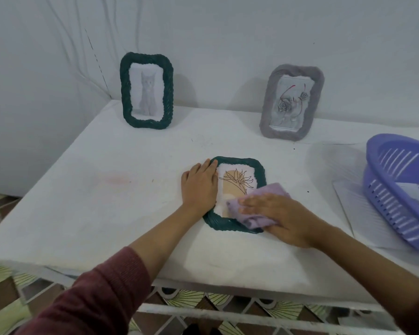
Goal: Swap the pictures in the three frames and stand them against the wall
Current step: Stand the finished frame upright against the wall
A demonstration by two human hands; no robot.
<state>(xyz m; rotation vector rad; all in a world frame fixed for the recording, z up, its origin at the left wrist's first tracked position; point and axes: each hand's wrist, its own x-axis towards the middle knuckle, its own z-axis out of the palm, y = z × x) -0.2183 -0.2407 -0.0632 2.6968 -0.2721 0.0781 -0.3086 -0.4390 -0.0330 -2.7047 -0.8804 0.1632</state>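
- The left hand point(200, 187) lies flat with its fingers straight and close together. It presses on the left rim of a dark green woven frame point(242, 162) and holds nothing.
- The right hand point(283, 218) has its fingers stretched out over a lilac cloth point(257, 209), pressing it onto the lower right part of that frame. The cloth is bunched under the palm, and I cannot tell where the thumb sits.
- This frame lies face up on the white worktop point(107, 189), near the front edge and between the two hands. It shows a plant line drawing point(235, 181) on a tan arch, and the cloth covers its lower right corner.
- A maroon sleeve point(102, 293) covers the left forearm up to the elbow. The right forearm is bare.
- At the back left, a second dark green woven frame point(146, 56) stands upright against the wall point(228, 32), holding a grey cat picture point(147, 93).
- At the back right, well apart from it, a grey frame point(267, 110) leans on the same wall with a rose drawing point(290, 105) inside.
- A purple slotted basket point(382, 204) sits at the right edge of the worktop with paper inside, resting on a white sheet point(363, 213).
- A white metal grille point(203, 308) runs below the front edge, over a patterned tile floor point(10, 286).
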